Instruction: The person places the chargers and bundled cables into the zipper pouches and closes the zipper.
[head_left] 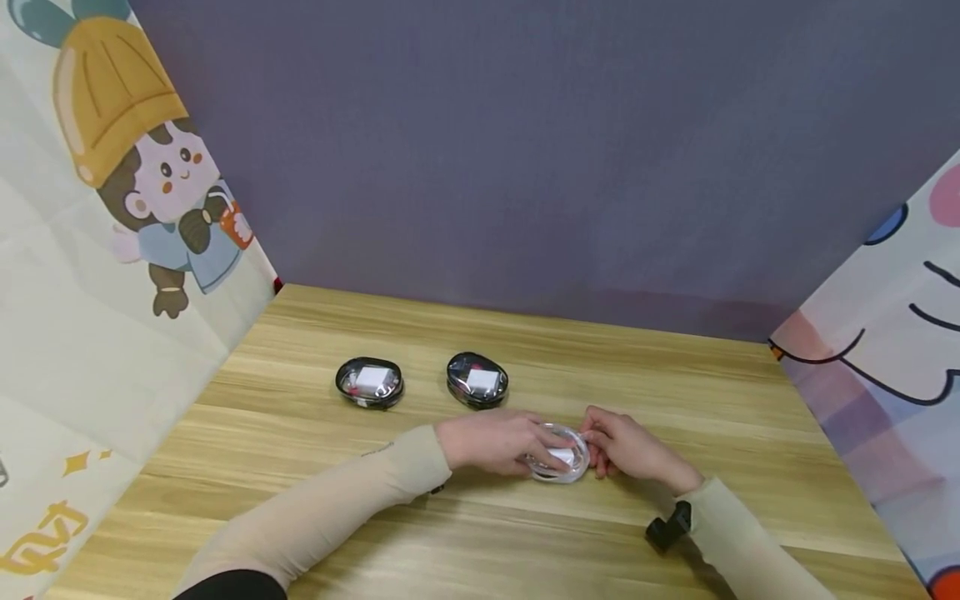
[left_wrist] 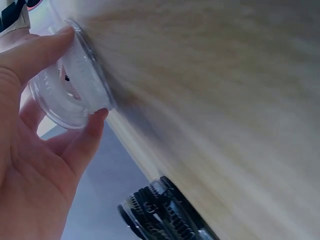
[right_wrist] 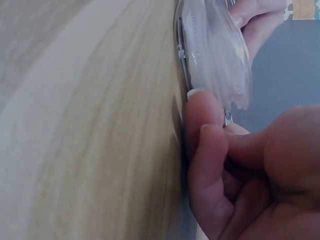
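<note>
A small clear zippered case (head_left: 558, 477) with whitish trim and a white label inside rests on the wooden table. My left hand (head_left: 495, 442) grips it from the left; in the left wrist view the thumb and fingertips (left_wrist: 98, 117) span its rim. On the other side, my right hand (head_left: 630, 446) has its thumb and curled index finger pinched together at the case's edge. A metal zipper pull (right_wrist: 228, 118) pokes out at that pinch in the right wrist view; the rest of it is hidden by the fingers.
Two black-rimmed oval clear cases stand farther back on the table (head_left: 300, 467): one at the left (head_left: 370, 403), one nearer the middle (head_left: 477, 398). Both show white labels. A grey panel (head_left: 487, 167) rises behind, with printed cloths at both sides.
</note>
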